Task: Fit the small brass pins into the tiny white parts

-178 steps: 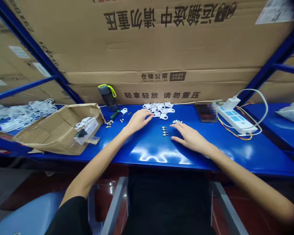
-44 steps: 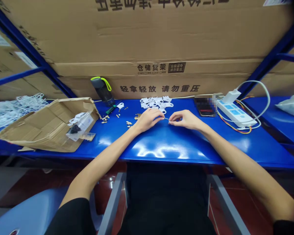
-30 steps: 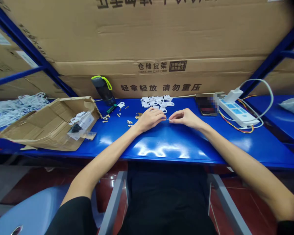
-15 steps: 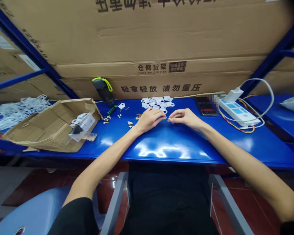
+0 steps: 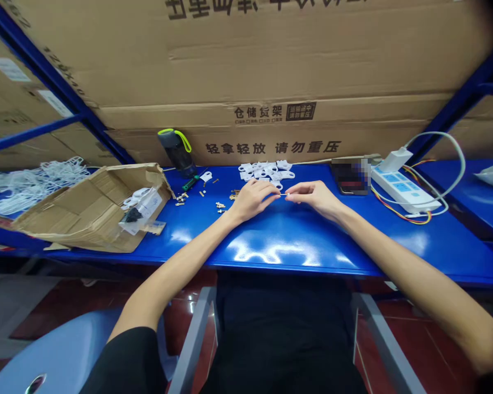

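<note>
My left hand [image 5: 251,198] and my right hand [image 5: 313,196] meet over the blue shelf top [image 5: 296,241], fingertips pinched together. Between them they hold a thin small metal pin [image 5: 284,193]. Just beyond the hands lies a pile of white plastic clips [image 5: 267,171]. Small brass screws [image 5: 219,206] are scattered to the left of my left hand.
An open cardboard box [image 5: 86,210] with white parts lies at the left. A dark bottle [image 5: 176,151] and a green screwdriver [image 5: 190,183] stand behind. A phone [image 5: 348,176] and a white power strip [image 5: 402,189] with cables sit at the right. Large cartons [image 5: 271,82] close the back.
Since about six seconds ago both hands have lifted from lying flat on the shelf and come together, pinching a small pin. Over the last second they have barely moved.
</note>
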### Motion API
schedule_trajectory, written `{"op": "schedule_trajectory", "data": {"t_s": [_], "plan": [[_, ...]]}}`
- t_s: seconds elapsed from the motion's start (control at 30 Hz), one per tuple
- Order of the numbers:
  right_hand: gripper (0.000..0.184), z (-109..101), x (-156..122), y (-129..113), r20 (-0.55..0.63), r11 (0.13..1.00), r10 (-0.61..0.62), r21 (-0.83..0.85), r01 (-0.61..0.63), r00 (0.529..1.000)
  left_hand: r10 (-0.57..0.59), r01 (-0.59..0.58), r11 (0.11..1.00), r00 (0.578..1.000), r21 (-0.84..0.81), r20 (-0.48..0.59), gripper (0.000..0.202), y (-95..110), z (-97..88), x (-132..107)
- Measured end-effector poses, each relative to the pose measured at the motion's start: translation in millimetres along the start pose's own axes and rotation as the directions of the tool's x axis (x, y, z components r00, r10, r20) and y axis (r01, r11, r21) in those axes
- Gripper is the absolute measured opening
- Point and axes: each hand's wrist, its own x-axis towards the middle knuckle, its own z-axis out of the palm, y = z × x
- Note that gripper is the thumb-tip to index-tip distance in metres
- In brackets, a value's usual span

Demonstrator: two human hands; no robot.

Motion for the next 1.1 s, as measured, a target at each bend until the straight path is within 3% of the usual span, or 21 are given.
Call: {"op": "schedule_trajectory", "data": {"t_s": [0.4, 0.6, 0.8, 1.1], "plan": [[0.043, 0.3, -2.0, -5.2, 0.050, 0.999, -0.026, -0.038, 0.028, 0.998, 0.039, -0.039, 0.997, 0.999, 0.063, -0.007, 0.028, -0.6, -2.2, 0.4], [0.046, 1.4, -0.6, 1.2, 0.052, 0.993, 0.050, 0.101, -0.055, 0.997, 0.008, -0.009, 0.998, 1.000, 0.066, 0.013, 0.031, -0.1, -0.6, 0.5], [0.053, 2.5, -1.4, -1.8, 0.047, 0.981, 0.117, 0.152, -0.123, 0.992, 0.062, -0.068, 0.990, 0.997, 0.127, 0.050, 0.032, 2.1, -0.1, 1.1], [0.048, 6.3, -2.5, -6.3, 0.021, 1.000, 0.008, 0.016, -0.008, 1.000, 0.082, -0.081, 0.986, 0.997, 0.142, 0.005, 0.030, 3.0, 3.4, 1.0]]}}
